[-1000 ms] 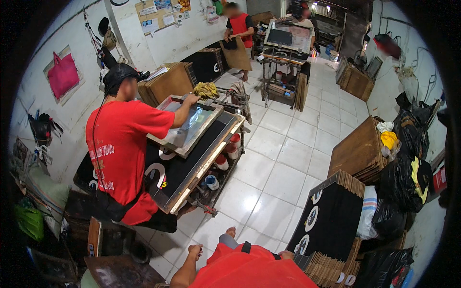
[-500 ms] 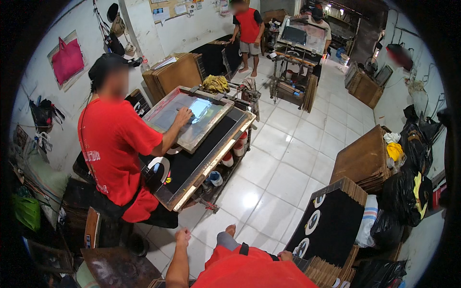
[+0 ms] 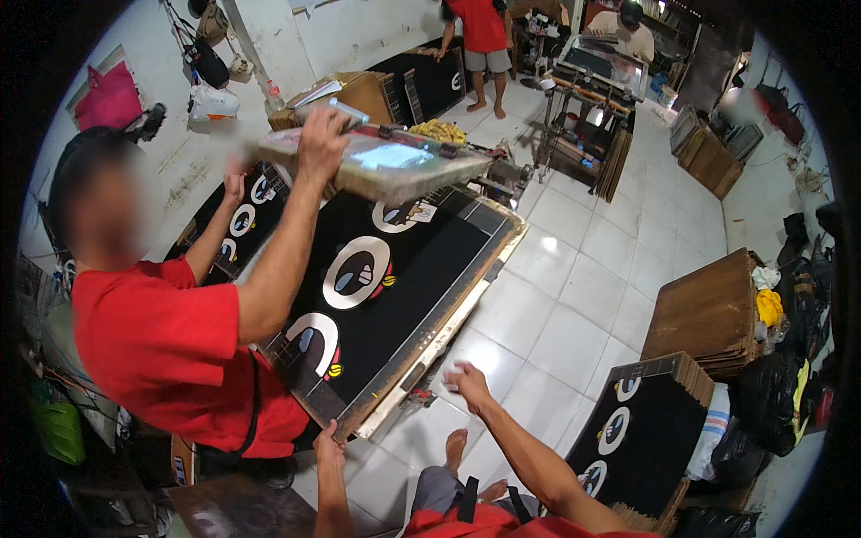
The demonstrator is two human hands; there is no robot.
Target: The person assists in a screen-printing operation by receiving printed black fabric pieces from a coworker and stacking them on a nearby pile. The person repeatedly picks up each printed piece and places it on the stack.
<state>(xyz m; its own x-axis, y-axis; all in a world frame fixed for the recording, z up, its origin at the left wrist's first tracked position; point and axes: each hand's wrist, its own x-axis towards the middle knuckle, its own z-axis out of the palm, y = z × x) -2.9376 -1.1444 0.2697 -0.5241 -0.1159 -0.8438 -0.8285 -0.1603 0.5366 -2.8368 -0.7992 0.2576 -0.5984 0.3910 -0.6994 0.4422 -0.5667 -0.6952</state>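
clerk: state of the left hand (image 3: 330, 450)?

inspector: grasping a board (image 3: 439, 314) by its near corner; the fingers beneath cannot be seen.

clerk: and the board's position?

inspector: lying on the tabletop (image 3: 465, 309), its far end under a raised framed screen (image 3: 395, 166).

clerk: its surface?

inspector: black fabric (image 3: 413, 269), bearing white ring prints in a row. the two nearest show small red and yellow parts.

clerk: right hand (image 3: 468, 386)?

inspector: released. it holds nothing; fingers loosely spread above the tiled floor (image 3: 538, 305), near the tabletop's long edge.

clerk: who has the framed screen?

inspector: a co-worker in a red shirt (image 3: 157, 332), one hand (image 3: 321, 143) at it. blur; i cannot tell exactly what that hand grips.

clerk: surroundings, right side?

inspector: a stack of black-covered boards (image 3: 650, 417) with similar ring prints, and a brown stack (image 3: 704, 309) just beyond it.
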